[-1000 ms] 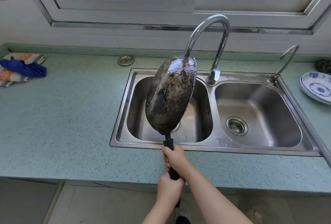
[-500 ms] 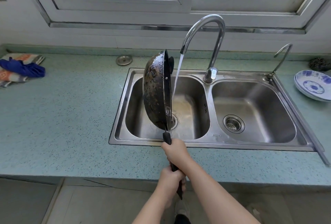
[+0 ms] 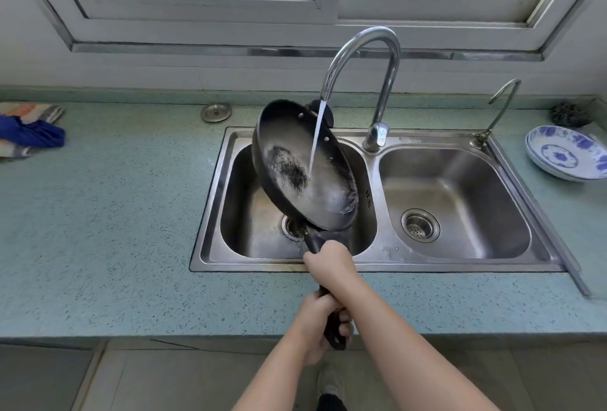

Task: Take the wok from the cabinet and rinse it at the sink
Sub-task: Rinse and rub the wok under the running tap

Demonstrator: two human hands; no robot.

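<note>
A black wok (image 3: 295, 154) hangs tilted over the left basin of the steel double sink (image 3: 377, 264), its inside facing me. Water runs from the tall curved faucet (image 3: 377, 59) onto the inner surface, where a dark patch sits in the wet middle. Both hands grip the long black handle. My right hand (image 3: 330, 262) holds it close to the pan, over the sink's front rim. My left hand (image 3: 320, 322) holds the handle's end, nearer to me above the counter edge.
A speckled green counter (image 3: 115, 213) surrounds the sink. A blue cloth (image 3: 29, 134) lies on a striped towel far left. A steel drain cover (image 3: 216, 112) sits behind the sink. A small second tap (image 3: 499, 105), blue-and-white plates (image 3: 568, 156) and a dark scrubber (image 3: 571, 114) are at right.
The wok has rolled from showing its burnt underside, through edge-on, to showing its inside. The water stream now lands inside the pan. Both hands stayed on the handle.
</note>
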